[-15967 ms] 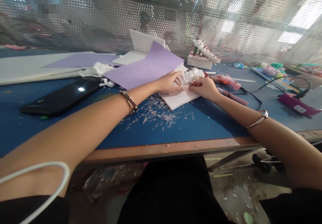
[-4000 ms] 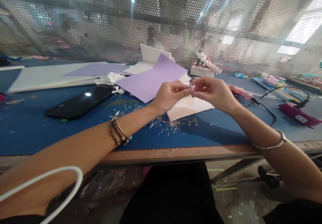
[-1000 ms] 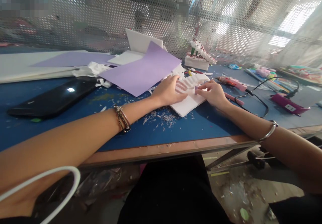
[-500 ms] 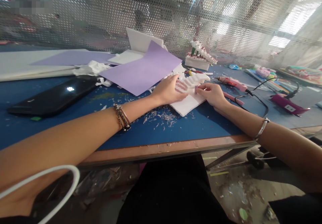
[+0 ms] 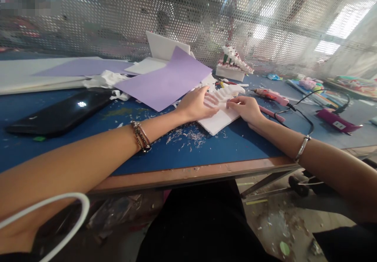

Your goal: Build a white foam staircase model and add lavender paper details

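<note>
A white foam board (image 5: 219, 120) lies on the blue table (image 5: 88, 140), and a white stepped foam model (image 5: 228, 92) stands on its far part. My left hand (image 5: 196, 105) rests flat on the board against the model's left side, fingers stretched out. My right hand (image 5: 246, 109) is on the model's near right side, its fingers pinched together on a small piece that I cannot make out. A purple paper sheet (image 5: 167, 82) lies just left of my left hand.
A black phone (image 5: 59, 115) lies at the left. A glue gun (image 5: 269, 95), a pink knife (image 5: 272, 113) and a black cable (image 5: 303, 119) lie right of my hands. A finished stepped model (image 5: 234, 64) stands by the mesh screen. Shavings (image 5: 188, 136) litter the table.
Four seconds ago both hands pinched a small purple piece in the air; they have since come down onto the foam model. Over the last second they have barely shifted.
</note>
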### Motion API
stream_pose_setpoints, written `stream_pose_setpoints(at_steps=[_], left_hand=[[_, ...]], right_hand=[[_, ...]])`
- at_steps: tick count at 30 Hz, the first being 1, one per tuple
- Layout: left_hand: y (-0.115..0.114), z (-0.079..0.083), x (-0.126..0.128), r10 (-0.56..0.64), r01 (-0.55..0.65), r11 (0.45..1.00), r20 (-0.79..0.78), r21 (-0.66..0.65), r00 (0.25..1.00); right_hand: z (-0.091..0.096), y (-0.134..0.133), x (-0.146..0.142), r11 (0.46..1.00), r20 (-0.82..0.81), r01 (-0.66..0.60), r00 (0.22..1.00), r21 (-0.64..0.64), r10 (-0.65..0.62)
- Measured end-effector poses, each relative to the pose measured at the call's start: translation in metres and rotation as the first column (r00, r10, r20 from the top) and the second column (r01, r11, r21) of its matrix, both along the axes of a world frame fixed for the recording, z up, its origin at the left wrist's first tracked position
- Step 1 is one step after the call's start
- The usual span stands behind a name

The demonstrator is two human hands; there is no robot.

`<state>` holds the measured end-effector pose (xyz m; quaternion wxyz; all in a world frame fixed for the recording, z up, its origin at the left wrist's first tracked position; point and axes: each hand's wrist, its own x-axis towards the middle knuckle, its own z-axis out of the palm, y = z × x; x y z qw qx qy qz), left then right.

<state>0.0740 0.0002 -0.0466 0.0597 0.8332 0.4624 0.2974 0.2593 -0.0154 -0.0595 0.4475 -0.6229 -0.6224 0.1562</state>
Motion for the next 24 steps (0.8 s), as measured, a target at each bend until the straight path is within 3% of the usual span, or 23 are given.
stream_pose_setpoints(at_steps=[24], left_hand=[[0.002,0.000,-0.001,-0.002,0.002,1.000,-0.005,0.000,1.000]], right_hand=[[0.004,0.009,0.012,0.991,0.100,-0.125,0.987,-0.045,0.129]])
